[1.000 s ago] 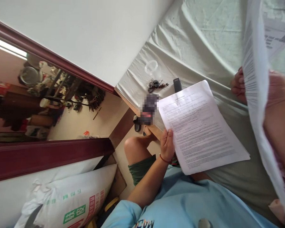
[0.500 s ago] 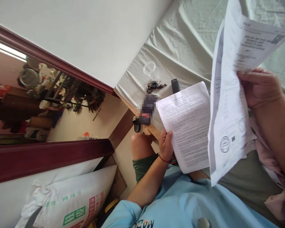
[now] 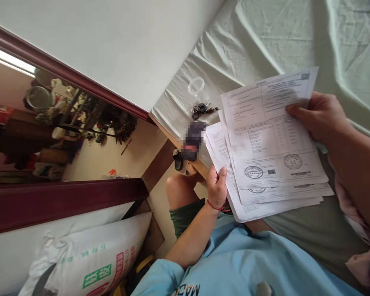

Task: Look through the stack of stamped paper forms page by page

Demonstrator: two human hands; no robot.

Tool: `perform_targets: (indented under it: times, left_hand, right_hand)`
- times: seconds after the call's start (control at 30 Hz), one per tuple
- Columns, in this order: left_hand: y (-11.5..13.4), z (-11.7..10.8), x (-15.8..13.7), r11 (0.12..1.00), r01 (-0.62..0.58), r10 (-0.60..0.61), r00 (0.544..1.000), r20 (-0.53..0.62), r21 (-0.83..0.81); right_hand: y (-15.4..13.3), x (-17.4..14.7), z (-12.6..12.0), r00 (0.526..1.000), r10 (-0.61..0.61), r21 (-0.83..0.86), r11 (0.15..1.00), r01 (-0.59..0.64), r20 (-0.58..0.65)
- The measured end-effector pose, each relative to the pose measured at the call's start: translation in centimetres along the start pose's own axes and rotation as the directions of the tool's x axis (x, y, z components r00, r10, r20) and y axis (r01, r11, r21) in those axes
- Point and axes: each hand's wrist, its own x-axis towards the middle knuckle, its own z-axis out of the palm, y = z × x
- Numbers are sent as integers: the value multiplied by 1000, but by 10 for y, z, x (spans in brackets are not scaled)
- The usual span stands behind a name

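1. The top sheets sit right of centre in the frame, printed side up, overlapping the lower stack with their edges out of line. For a neat pile, I would match the left edges first, then the bottom ones.
2. The right hand, at the right of the frame, pinches the top sheets by their upper right edge, thumb on the print; its fingers are mostly hidden behind. A light pinch close to the edge should avoid creases.
3. The left hand, near the centre, grips the lower stack by its left edge. A steady hold there would give the upper pages something firm to line up against; how many pages it grips, I cannot tell.
4. Beyond the pages, toward upper centre, the keys and tub lie on the cloth. Best keep paper corners clear of both.
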Motion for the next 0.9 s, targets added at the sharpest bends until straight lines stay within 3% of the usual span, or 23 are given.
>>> perform_targets:
  times: [0.17,0.37,0.53,0.9]
  left_hand:
    - [-2,0,1,1000,-14,15,1000,17,-22]
    - [-1,1,1,1000,-22,22,999,29,-13]
    - [-1,2,1,999,0,1,999,34,-38]
    - [1,2,2,1000,-6,6,1000,3,2]
  right_hand:
    - [-1,-1,-3,997,-74,-146,987,71,-19]
    - [-4,-1,-4,995,-19,-249,968,44,103]
    - [-9,-2,-5,977,47,-168,986,-12,207]
    - [-5,-1,-3,977,80,-69,995,-67,198]
